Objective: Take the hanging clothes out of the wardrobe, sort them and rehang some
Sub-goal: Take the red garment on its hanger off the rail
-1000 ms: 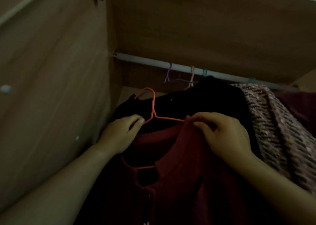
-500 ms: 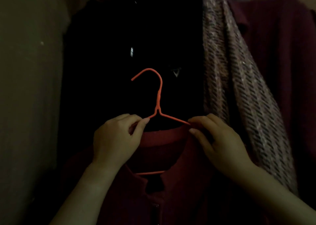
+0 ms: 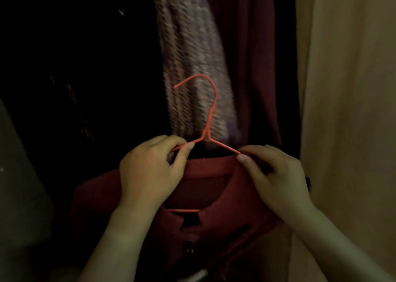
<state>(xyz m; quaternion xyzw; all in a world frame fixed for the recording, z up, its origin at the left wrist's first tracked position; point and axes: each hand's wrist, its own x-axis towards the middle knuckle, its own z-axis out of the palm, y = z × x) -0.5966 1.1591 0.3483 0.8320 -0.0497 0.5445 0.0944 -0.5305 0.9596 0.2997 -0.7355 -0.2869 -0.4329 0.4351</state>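
Right now your left hand (image 3: pixel 150 172) pinches the left arm of the orange wire hanger (image 3: pixel 211 114) between thumb and forefinger, with the other fingers curled beneath. Your right hand (image 3: pixel 276 179) pinches the hanger's right arm just where it meets the collar of the red shirt (image 3: pixel 210 168), thumb tip on top and fingers curled; whether the cloth is in the pinch too cannot be told. The red shirt sits on that hanger in front of the wardrobe opening. Its collar is open and its front placket runs down between your forearms, and the hanger's lower bar shows through the neck opening. The hook stands upright in the air with its open end turned left, resting on nothing. Behind the hook, inside the wardrobe, hangs a pink-and-dark woven garment (image 3: pixel 186 56), blurred. A dark maroon garment (image 3: pixel 250 46) hangs just to its right. A black garment (image 3: pixel 85 67) fills the wardrobe's left part, too dim for detail. A pale wooden panel (image 3: pixel 353 89) stands at the wardrobe's right edge.
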